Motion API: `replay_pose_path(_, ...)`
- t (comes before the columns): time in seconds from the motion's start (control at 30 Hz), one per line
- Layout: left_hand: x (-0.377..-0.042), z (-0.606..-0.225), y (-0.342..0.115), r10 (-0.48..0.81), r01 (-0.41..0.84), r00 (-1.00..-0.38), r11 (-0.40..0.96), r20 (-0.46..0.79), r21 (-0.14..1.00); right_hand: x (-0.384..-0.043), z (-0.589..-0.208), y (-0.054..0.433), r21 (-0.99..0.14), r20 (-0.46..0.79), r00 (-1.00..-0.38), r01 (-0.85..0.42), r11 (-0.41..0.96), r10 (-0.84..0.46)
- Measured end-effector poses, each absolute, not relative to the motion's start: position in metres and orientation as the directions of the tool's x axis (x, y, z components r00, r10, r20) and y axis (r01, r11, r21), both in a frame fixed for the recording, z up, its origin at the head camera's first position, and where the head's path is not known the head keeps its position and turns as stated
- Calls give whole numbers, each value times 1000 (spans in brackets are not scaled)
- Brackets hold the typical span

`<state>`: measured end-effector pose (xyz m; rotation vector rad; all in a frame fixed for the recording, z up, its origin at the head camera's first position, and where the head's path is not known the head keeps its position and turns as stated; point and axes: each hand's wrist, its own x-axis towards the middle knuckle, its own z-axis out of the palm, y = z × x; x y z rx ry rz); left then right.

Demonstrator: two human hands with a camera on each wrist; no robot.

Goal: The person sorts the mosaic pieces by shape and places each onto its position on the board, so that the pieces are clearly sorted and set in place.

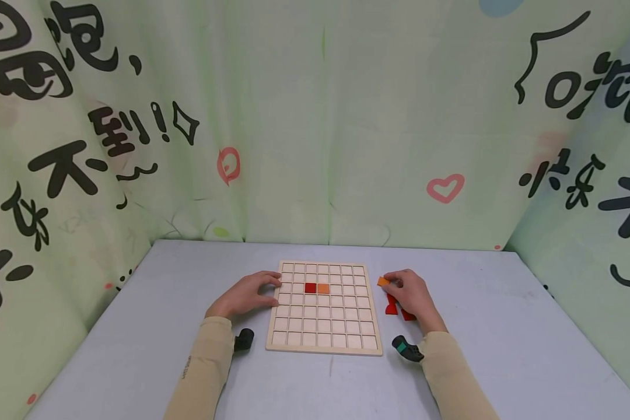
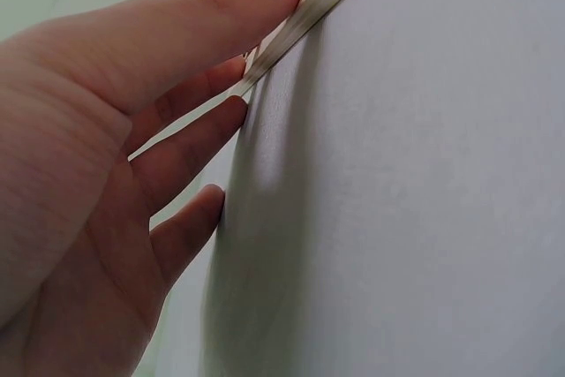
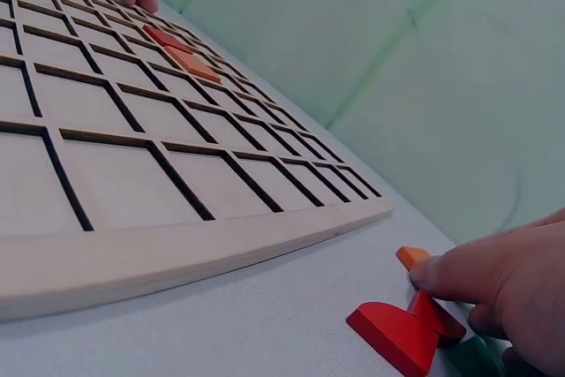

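Observation:
A wooden grid board (image 1: 322, 351) lies on the table. One red square tile (image 1: 310, 287) and one orange square tile (image 1: 323, 288) sit side by side in its cells. At the board's left edge rests my left hand (image 1: 249, 291), fingers spread and relaxed, the thumb touching the rim in the left wrist view. To the right of the board, my right hand (image 1: 410, 291) pinches a small orange block (image 3: 410, 257) at its fingertips, low over the table. Red pieces (image 3: 393, 335) lie under and beside that hand, and a green piece (image 3: 474, 358) is partly hidden by it.
The white table (image 1: 189, 256) ends at a printed curtain (image 1: 378, 128) behind and on both sides. Dark wrist devices (image 1: 408, 349) show below each hand, near the sleeves.

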<state>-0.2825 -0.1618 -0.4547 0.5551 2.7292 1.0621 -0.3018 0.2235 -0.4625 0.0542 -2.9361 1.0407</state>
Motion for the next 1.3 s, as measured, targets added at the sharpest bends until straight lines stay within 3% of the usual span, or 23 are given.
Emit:
replay_pose_path(1.03,-281,-453,-163,405,302,-914,675,4,674,-302,-460,216,-672,114,-993,-101,733,-32)
replay_pose_path(1.3,-281,-453,-162,399,291,-917,678,-6,675,-301,-458,209,-740,47,-998,-56,671,-31)
